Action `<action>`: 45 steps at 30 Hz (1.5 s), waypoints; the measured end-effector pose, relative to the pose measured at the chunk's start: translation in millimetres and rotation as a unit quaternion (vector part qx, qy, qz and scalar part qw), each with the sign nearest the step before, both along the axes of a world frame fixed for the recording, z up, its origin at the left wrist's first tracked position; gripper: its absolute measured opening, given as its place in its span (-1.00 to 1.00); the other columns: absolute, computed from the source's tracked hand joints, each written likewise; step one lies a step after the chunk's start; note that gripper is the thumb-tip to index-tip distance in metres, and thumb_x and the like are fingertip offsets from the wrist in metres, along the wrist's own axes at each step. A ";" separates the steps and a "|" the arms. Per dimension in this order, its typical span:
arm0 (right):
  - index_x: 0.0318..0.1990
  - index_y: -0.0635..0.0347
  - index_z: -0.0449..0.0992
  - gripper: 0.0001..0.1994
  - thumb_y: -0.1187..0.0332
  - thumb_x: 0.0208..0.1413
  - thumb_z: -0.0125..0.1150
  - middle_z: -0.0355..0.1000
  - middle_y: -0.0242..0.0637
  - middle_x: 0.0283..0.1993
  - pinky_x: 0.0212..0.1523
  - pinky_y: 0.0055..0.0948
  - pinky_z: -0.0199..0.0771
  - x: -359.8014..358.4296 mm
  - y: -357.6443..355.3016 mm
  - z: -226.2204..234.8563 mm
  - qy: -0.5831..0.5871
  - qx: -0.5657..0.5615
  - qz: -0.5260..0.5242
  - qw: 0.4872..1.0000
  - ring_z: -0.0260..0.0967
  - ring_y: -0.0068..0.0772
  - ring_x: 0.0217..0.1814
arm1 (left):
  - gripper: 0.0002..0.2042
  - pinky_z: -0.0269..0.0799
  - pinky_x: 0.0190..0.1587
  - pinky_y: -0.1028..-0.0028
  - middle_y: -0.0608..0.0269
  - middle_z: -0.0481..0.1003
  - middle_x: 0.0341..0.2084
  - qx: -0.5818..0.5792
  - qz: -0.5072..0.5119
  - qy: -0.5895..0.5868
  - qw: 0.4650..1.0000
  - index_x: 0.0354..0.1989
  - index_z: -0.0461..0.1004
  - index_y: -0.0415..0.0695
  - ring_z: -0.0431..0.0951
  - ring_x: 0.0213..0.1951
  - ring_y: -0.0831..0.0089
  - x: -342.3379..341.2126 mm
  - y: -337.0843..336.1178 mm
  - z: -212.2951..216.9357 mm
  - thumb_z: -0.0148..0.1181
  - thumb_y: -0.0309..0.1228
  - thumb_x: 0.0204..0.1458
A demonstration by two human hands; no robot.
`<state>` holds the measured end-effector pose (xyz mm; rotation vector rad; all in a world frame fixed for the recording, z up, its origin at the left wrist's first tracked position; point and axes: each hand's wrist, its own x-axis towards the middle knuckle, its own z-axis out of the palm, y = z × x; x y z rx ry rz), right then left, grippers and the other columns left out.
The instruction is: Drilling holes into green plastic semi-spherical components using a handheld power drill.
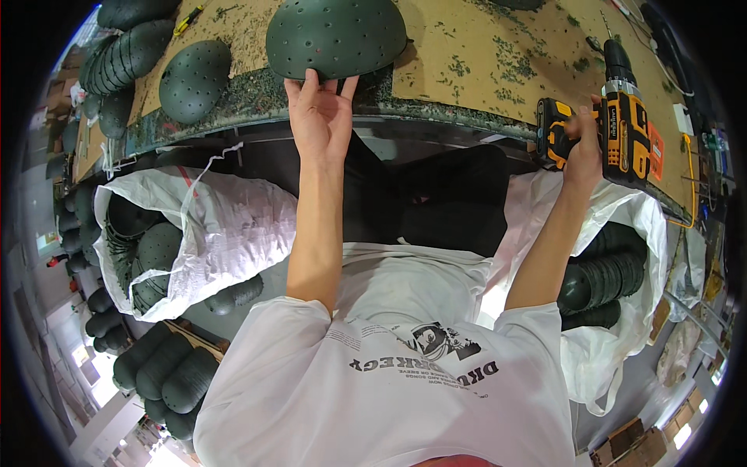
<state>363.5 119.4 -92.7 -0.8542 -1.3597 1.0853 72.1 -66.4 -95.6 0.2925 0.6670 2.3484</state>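
Note:
My left hand [323,117] grips the near rim of a dark green helmet shell [336,39] with many small holes. The thumb lies on the shell's outer face, and the other fingers are partly hidden beneath it. On the right, my right hand [583,144] is wrapped round the handle of a yellow and black cordless drill [625,128]. The drill's bit points up toward the far side of the bench, apart from the shell. A second shell [194,82] with holes rests on the bench left of my left hand.
Green shavings are scattered over the tan workbench [467,58]. Nested shells [128,58] and a yellow-handled tool [188,21] lie at the far left. White sacks of shells stand left [241,210] and right [661,233] of me. More stacked shells [187,381] are at lower left.

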 end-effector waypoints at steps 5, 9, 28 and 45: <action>0.02 0.37 0.42 -0.75 0.57 0.19 0.14 0.32 -0.39 -0.46 -0.39 -0.60 0.27 0.0 -1.2 3.0 -0.001 -0.003 -0.015 1.000 0.23 -0.62 -0.49 | -0.69 0.33 0.29 -0.06 0.16 0.41 0.13 0.010 0.004 0.032 0.999 0.18 0.30 -0.01 0.42 0.19 0.13 -10.3 3.4 -1.6 0.02 -0.50 0.28; 0.02 0.36 0.44 -0.75 0.56 0.19 0.14 0.34 -0.40 -0.47 -0.41 -0.61 0.25 1.3 -1.9 1.7 -0.002 0.009 -0.014 1.000 0.24 -0.64 -0.49 | -0.72 0.33 0.29 -0.07 0.09 0.42 0.13 0.033 -0.027 0.013 0.999 0.16 0.34 -0.09 0.42 0.19 0.12 -14.0 -4.5 0.3 0.00 -0.50 0.29; -0.04 0.38 0.49 -0.76 0.58 0.13 0.19 0.36 -0.41 -0.52 -0.47 -0.62 0.26 -1.4 -3.3 2.0 0.001 0.035 -0.023 0.999 0.27 -0.64 -0.54 | -0.78 0.49 0.15 0.19 0.00 0.52 -0.07 -0.070 -0.174 -0.096 0.978 0.03 0.38 -0.41 0.53 0.01 0.22 -81.1 -29.7 -17.6 -0.05 -0.56 0.28; 0.01 0.36 0.44 -0.72 0.55 0.13 0.15 0.30 -0.41 -0.51 -0.42 -0.61 0.27 7.2 -9.5 8.2 -0.010 -0.001 0.003 1.000 0.23 -0.63 -0.52 | -0.55 0.38 0.11 0.46 0.04 0.49 0.05 -0.424 0.076 0.509 0.746 0.19 0.36 -0.34 0.51 0.07 0.39 -104.6 -16.3 11.6 0.23 -0.35 0.20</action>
